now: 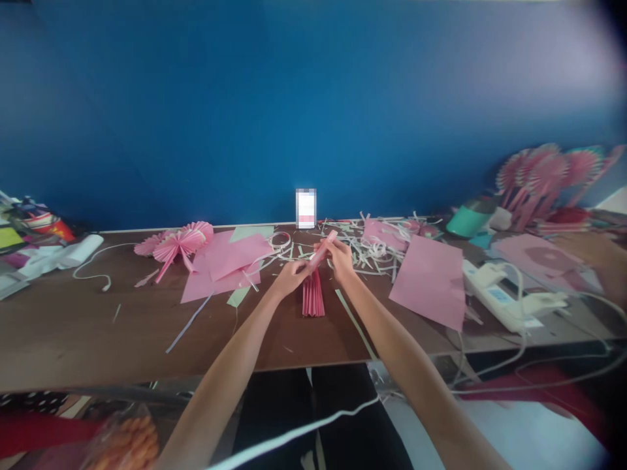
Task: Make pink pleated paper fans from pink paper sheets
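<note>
Between my hands is a narrow folded strip of pink paper [321, 253], slanting up to the right just above the table. My left hand [292, 274] pinches its lower end, and my right hand [339, 256] has its fingers closed on the upper end. Directly below lies a pleated pink paper [313, 299], its folds running toward me; its far end is hidden by the strip and my fingers. Shredded white paper strips [375, 251] lie heaped behind and to the right of my right hand.
Pink sheets [230, 261] and finished paper fans [181, 245] lie to the left. Another pink sheet [431, 281] and a white power strip [504, 297] with cables sit to the right. Several fans [548, 170] stand near a teal container [470, 219]. Another person's arm [600, 258] reaches in at right.
</note>
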A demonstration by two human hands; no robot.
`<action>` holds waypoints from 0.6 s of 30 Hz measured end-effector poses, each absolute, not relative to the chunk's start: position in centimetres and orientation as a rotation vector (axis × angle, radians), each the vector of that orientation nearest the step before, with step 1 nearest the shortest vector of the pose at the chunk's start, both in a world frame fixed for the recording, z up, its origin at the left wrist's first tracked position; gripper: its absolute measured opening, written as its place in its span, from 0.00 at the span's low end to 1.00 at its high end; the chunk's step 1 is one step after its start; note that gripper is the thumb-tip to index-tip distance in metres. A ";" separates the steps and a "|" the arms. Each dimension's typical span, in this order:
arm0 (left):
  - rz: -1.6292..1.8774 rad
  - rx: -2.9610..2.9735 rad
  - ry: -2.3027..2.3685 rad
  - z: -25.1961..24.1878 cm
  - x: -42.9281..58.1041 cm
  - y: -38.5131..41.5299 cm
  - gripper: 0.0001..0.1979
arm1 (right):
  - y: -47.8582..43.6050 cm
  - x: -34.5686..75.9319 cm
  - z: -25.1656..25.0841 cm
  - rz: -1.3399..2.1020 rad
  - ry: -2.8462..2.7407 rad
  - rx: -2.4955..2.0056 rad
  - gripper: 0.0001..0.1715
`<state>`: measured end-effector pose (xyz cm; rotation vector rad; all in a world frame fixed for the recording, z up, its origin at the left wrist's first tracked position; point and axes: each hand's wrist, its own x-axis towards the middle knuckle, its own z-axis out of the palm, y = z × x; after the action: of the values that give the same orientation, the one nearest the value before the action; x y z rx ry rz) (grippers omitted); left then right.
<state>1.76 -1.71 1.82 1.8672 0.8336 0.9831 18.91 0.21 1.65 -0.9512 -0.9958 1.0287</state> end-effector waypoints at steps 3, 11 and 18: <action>0.960 1.876 0.818 2.0 1.6 -1.9 0.14 | 0.2 18.9 1.8 1.005 -0.981 -0.938 0.20; 0.894 1.899 0.813 2.1 1.4 -2.1 0.14 | 0.1 18.9 2.0 0.967 -0.905 -0.973 0.22; 0.868 1.947 0.815 2.1 1.5 -2.1 0.17 | 0.5 18.7 1.9 1.009 -0.697 -0.967 0.19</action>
<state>1.49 -2.12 2.06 1.9470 0.8147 0.8677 18.70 0.45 1.92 -0.9666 -0.6967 1.0088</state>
